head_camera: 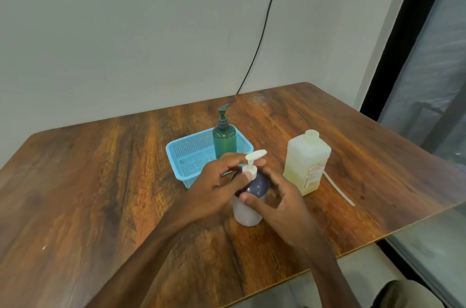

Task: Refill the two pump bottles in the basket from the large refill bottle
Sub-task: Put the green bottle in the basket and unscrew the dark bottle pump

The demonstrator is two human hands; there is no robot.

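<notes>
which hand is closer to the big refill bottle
Right. The right hand grips the white pump bottle just beside the refill bottle; the left hand pinches its pump collar on the far side.

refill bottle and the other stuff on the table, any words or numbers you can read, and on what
The large refill bottle has a label low on its side, reddish print, too blurred to read.
The green pump bottle, white-pump bottle and basket show no text that can be made out.

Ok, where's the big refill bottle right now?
In the head view the large refill bottle stands upright on the table, right of the blue basket and just beyond the right hand, which grips the white pump bottle.
</notes>
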